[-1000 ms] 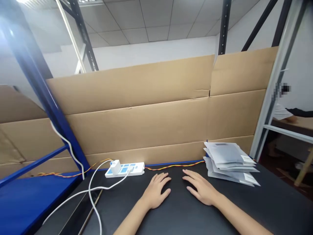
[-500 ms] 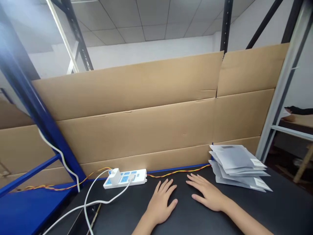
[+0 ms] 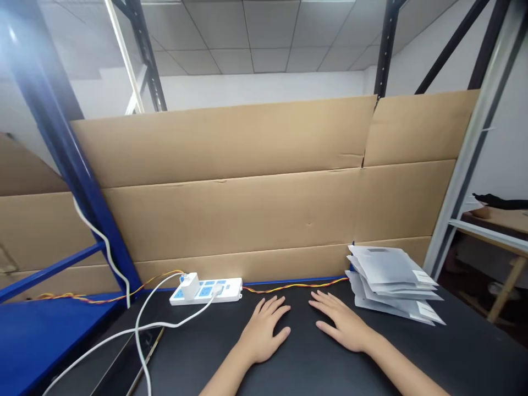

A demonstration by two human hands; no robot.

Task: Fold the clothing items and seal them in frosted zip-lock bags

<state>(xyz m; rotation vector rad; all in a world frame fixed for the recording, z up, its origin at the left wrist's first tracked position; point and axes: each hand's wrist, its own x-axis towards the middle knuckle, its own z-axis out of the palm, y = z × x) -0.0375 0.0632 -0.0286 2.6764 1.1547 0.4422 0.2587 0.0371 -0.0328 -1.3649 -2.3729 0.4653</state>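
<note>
A neat stack of flat, translucent, whitish pouches [image 3: 391, 283] lies to the right of the right hand [image 3: 344, 325], whose relaxed, spread fingers grasp nothing. Beyond and left of the left hand's [image 3: 260, 333] similarly free fingers sits a white rectangular power strip [image 3: 231, 290]. Both hands rest palm-down on the matte black bench [image 3: 295, 366]; a tan cardboard panel [image 3: 247, 214] stands beyond them.

At twelve o'clock, ceiling panels [image 3: 272, 25] meet a white wall [image 3: 264, 89] above brown cardboard sheeting [image 3: 239, 214]. A blue post [image 3: 78, 168] slants at nine o'clock, glare [image 3: 13, 36] washing its top; a wooden table [image 3: 506, 218] stands at three.
</note>
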